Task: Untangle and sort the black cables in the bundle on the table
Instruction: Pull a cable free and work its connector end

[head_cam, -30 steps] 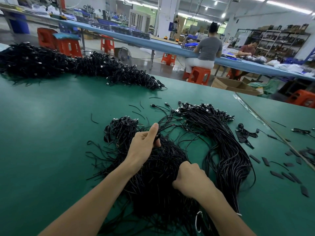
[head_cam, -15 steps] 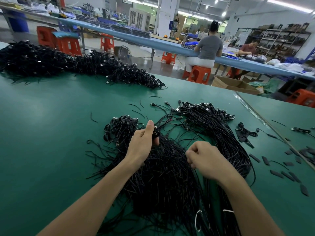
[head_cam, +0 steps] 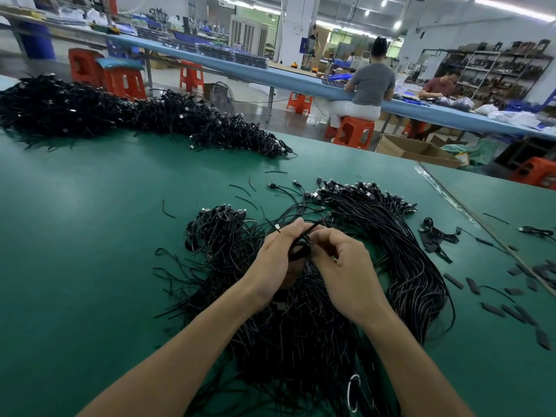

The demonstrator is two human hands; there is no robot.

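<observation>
the tangled bundle (head_cam: pixel 301 341) lies on the green surface (head_cam: pixel 90 251) at lower centre, under my wrists. just above, my left hand (head_cam: pixel 272 260) curls its fingers round one looped cable (head_cam: pixel 301 247); my right hand (head_cam: pixel 346 266) pinches it. another pile (head_cam: pixel 90 112) sits upper left.

A green table (head_cam: pixel 90 236) fills the near ground, and beyond it a long blue workbench (head_cam: pixel 301 78) crosses the hall from far left to right, with orange stools (head_cam: pixel 355 132) on the glossy grey floor (head_cam: pixel 301 121). Metal shelving (head_cam: pixel 481 70) lines the far right wall under bright ceiling lights (head_cam: pixel 397 25).
</observation>
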